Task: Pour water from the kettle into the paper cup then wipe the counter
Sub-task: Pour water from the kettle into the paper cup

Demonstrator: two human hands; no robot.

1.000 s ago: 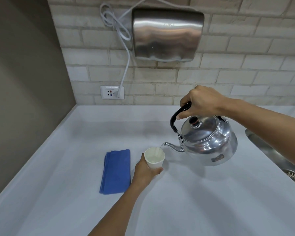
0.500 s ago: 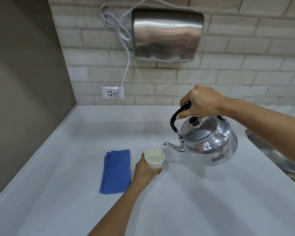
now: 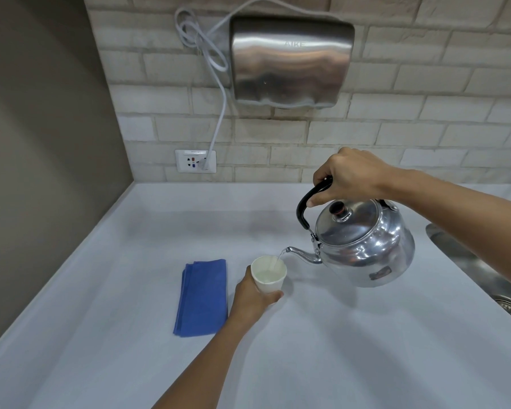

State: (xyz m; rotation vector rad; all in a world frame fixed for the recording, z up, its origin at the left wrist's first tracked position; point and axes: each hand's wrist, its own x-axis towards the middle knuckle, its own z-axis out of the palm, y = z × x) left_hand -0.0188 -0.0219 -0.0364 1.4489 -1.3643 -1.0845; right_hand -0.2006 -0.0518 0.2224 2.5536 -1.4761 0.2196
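While right hand [image 3: 350,175] grips tilted kettle [image 3: 363,243], left hand [image 3: 252,296] clasps paper cup [image 3: 268,274]

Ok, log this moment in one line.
phase: pouring | right hand: kettle tilted | left hand: paper cup | cloth: untouched

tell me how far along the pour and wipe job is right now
Done: nothing finished yet. In hand: the right hand tilts the kettle by its black handle, and a thin stream runs from the spout into the paper cup, which the left hand steadies; the cup looks partly filled. Left: setting the kettle down and wiping the counter. The folded blue cloth lies untouched beside the cup.
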